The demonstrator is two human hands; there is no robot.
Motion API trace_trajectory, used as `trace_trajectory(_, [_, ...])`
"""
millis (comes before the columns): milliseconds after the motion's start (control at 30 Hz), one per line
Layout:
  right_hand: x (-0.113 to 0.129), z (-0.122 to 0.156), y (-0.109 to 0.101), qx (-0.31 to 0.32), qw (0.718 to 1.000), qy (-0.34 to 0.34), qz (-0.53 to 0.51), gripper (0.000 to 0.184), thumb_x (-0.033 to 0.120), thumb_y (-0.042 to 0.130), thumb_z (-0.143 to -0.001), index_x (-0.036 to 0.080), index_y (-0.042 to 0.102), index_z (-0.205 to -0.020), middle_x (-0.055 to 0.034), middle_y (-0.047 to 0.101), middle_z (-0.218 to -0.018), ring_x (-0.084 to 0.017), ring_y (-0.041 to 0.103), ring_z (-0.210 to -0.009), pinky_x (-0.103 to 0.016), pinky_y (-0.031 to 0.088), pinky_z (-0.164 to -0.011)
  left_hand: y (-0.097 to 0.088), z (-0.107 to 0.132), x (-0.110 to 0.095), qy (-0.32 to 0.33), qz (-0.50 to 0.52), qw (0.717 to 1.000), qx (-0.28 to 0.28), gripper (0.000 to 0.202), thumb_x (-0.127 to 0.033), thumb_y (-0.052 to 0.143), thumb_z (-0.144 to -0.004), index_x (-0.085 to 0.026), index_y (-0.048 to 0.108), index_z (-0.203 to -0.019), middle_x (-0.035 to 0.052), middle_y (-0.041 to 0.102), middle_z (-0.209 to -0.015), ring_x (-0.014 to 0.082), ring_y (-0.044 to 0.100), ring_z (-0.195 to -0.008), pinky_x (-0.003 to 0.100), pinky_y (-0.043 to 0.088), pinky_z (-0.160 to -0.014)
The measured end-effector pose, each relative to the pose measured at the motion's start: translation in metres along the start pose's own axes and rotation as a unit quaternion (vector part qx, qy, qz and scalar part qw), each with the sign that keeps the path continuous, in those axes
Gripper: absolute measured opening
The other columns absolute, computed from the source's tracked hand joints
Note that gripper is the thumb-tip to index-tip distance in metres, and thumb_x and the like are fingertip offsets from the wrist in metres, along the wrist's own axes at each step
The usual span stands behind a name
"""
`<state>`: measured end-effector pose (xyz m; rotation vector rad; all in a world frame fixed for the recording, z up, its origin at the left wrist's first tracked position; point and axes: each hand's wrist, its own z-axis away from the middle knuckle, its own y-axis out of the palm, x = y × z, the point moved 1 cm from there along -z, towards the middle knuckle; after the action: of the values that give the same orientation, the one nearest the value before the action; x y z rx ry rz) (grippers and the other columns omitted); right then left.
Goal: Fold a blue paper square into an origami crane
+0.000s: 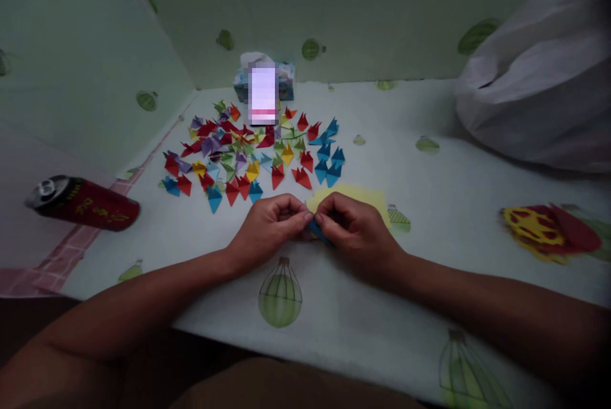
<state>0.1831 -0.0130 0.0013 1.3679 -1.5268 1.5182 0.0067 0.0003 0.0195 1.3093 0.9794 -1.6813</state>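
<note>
My left hand [274,224] and my right hand [356,228] meet fingertip to fingertip over the table. Pinched between them is a small piece of blue folded paper [319,231], mostly hidden by my fingers. Under and behind my right hand lies a pale yellow sheet of paper [372,199]. Beyond my hands spreads a group of small folded paper cranes [287,154] in red, blue, yellow, green and purple. Several blue ones [333,173] sit together at the group's right side.
A phone [263,94] with a lit, blurred screen leans against a tissue box [286,78] at the back. On the left stands a red can [90,203]. A white plastic bag [534,91] fills the back right, with a red and yellow object [548,231] nearer me.
</note>
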Motion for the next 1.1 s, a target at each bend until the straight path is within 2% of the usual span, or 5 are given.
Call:
trace_trajectory(333, [-0.0021,-0.0021,-0.0023,0.032,0.992,0.072,-0.098,0.02,0.032,0.057,-0.092,0.017,0.061,-0.08,-0.0003,0.059,-0.069,-0.013,0.053,-0.062,-0.025,0.043,-0.058,-0.0034,-0.0018,0.0015,0.014,-0.001,0.999,-0.035,0.016,-0.029,0.069,-0.083,-0.015,0.063,-0.079,0.0002,0.07,-0.066,0.0127,0.069,-0.063,0.023,0.057,-0.065])
trace_trajectory(567, [-0.0018,-0.0024,-0.005,0.03,0.999,0.021,-0.013,0.024,0.027,0.053,-0.095,0.017,0.058,-0.073,0.001,0.056,-0.065,-0.011,0.049,-0.06,-0.026,0.039,-0.059,-0.0027,-0.0026,0.0029,0.026,-0.003,0.999,-0.038,0.015,-0.027,0.068,-0.083,-0.015,0.06,-0.077,-0.0006,0.067,-0.067,0.0122,0.069,-0.062,0.023,0.056,-0.063])
trace_trajectory(700, [-0.002,-0.0024,-0.0063,0.034,0.998,0.031,-0.036,0.032,0.031,0.046,-0.099,0.018,0.054,-0.071,0.0017,0.054,-0.062,-0.011,0.048,-0.057,-0.026,0.039,-0.058,-0.0028,-0.0031,0.004,0.03,-0.004,0.998,-0.049,0.015,-0.027,0.068,-0.082,-0.016,0.059,-0.076,-0.0005,0.067,-0.066,0.0118,0.068,-0.061,0.022,0.055,-0.061])
trace_trajectory(867, [-0.0023,-0.0037,-0.0045,0.035,0.996,0.027,-0.073,0.013,0.027,0.06,-0.089,0.018,0.056,-0.08,0.0023,0.055,-0.067,-0.011,0.049,-0.059,-0.025,0.039,-0.057,-0.0036,-0.0036,0.0062,0.046,-0.017,0.998,-0.051,0.015,-0.027,0.068,-0.082,-0.015,0.06,-0.077,-0.0006,0.066,-0.065,0.011,0.067,-0.06,0.021,0.054,-0.059])
trace_trajectory(1100, [-0.0011,-0.0039,-0.004,0.044,0.994,0.054,-0.085,0.016,0.027,0.058,-0.088,0.017,0.056,-0.076,0.0014,0.056,-0.065,-0.012,0.05,-0.058,-0.025,0.039,-0.056,-0.0038,-0.0028,0.0087,0.07,-0.034,0.995,-0.056,0.014,-0.027,0.067,-0.082,-0.015,0.061,-0.078,-0.0006,0.066,-0.068,0.0109,0.068,-0.063,0.02,0.055,-0.06])
